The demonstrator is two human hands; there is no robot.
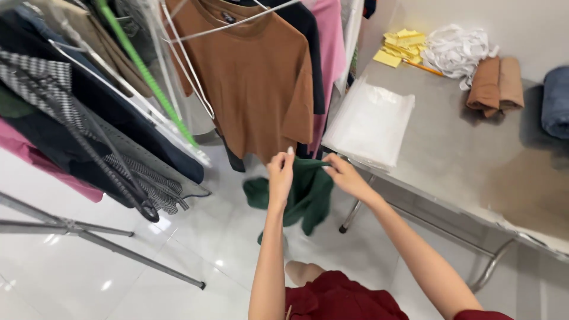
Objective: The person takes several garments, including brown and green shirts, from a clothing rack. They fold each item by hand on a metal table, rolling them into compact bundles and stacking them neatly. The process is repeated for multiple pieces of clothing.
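Observation:
A dark green garment [308, 195] hangs from both of my hands above the white tiled floor. My left hand [280, 172] pinches its upper edge on the left, and my right hand [347, 176] grips the same edge on the right. The cloth droops between and below them in loose folds. Just behind it a brown T-shirt [255, 77] hangs on a white hanger on the clothes rack.
A rack [106, 118] of hung clothes fills the left side, its metal legs [101, 243] spread on the floor. On the right stands a steel table [462, 148] with a stack of clear plastic bags [370, 121], yellow paper notes [400, 44], white cloth [456, 50], folded brown cloth [495, 86] and a blue roll [557, 101].

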